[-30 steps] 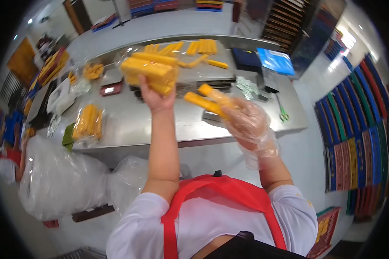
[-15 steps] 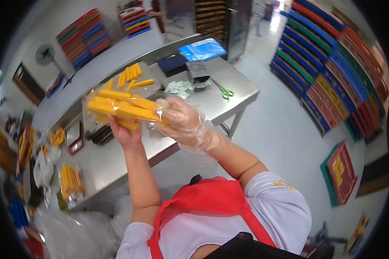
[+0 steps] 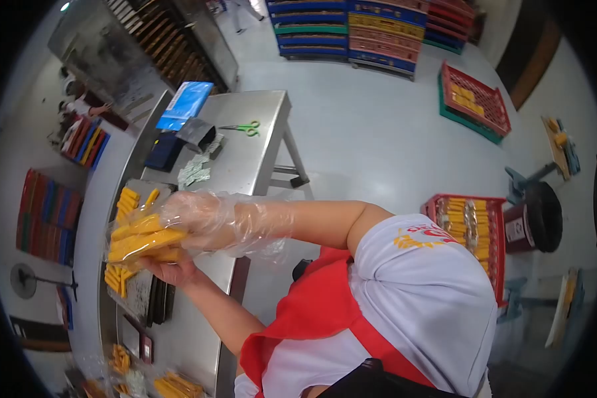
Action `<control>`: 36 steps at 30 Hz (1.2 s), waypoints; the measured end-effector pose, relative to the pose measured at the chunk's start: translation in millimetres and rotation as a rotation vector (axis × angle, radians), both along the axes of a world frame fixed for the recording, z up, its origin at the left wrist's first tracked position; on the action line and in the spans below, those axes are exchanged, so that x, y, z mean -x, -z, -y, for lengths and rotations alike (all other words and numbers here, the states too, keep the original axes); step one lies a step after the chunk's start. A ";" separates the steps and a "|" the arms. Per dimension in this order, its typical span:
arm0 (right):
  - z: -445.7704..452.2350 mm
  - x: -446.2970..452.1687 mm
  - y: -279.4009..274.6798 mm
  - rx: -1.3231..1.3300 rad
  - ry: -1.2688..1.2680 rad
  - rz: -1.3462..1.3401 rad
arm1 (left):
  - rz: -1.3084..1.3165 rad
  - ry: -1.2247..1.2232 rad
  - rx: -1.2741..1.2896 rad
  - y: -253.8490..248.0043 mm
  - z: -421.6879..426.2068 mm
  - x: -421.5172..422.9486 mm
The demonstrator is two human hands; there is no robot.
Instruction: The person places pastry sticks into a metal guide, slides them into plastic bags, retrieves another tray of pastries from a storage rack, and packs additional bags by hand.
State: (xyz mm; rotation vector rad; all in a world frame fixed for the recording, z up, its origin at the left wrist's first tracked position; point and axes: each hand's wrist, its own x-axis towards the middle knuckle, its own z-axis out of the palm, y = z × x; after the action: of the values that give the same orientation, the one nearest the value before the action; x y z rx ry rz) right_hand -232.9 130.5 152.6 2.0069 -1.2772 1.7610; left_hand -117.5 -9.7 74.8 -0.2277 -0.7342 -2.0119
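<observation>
My left hand (image 3: 169, 270) is bare and grips the lower side of a clear bag of yellow sticks (image 3: 142, 242). My right hand (image 3: 196, 219), in a clear plastic glove, is closed at the bag's near end; what its fingers hold is hidden by plastic. Beneath the bag, more yellow sticks (image 3: 116, 278) lie on a dark tray (image 3: 139, 295) on the steel table (image 3: 239, 156). Small silvery packets (image 3: 194, 170) are beyond my right hand.
Green scissors (image 3: 249, 128), a blue package (image 3: 187, 103) and a dark blue box (image 3: 164, 151) rest on the table. On the right are a red crate of bagged sticks (image 3: 431, 209), a black bin (image 3: 544, 215) and a floor crate (image 3: 474, 99). Stacked crates (image 3: 348, 30) stand behind.
The view has swung right. My gloved right hand has moved from apart, holding two sticks, to the bag in my left hand. Those two sticks no longer show separately.
</observation>
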 end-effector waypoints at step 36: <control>33.5 -48.0 -5.9 -0.431 -0.260 0.028 | 0.033 -0.280 -0.252 -0.9 -20.5 -54.3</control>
State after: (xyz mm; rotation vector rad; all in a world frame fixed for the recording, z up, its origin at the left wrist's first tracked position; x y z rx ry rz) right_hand -184.9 97.0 158.6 2.4865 -1.5777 1.7363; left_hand -63.2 10.8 75.7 0.0546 -0.4954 -1.8200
